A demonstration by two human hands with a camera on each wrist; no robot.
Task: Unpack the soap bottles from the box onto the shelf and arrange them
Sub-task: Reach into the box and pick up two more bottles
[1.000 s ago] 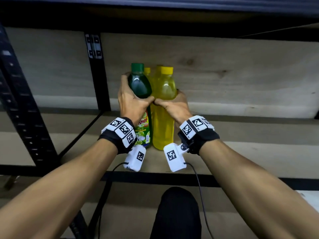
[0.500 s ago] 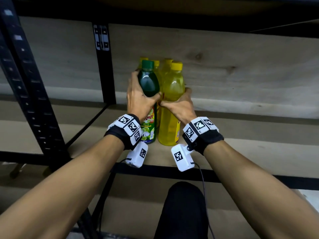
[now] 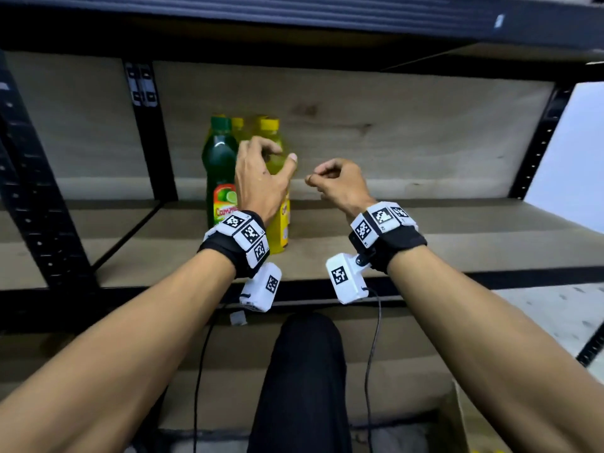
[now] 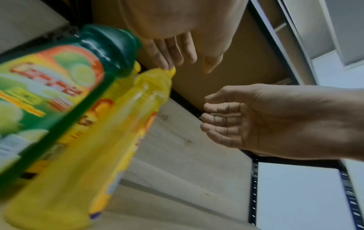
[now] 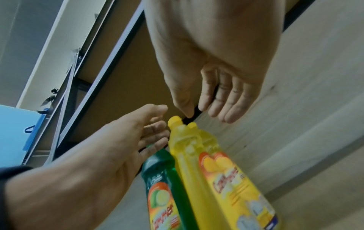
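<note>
Green bottle [image 3: 219, 165] and yellow bottles [image 3: 277, 223] stand upright, touching, on the shelf [image 3: 425, 253]. Left hand [image 3: 261, 181] hovers with fingers spread, gripping nothing; right hand [image 3: 340, 184] loosely curled, empty. Fetch the next bottle from the box [image 3: 470, 420] (lower right) and set it beside these, label forward.

Our left hand [image 3: 261, 181] is covering much of the front yellow bottle [image 3: 281, 230]. The yellow bottles behind [image 3: 238, 123] are showing only caps. Motion is blurring the green bottle's label [image 4: 39, 87].
</note>
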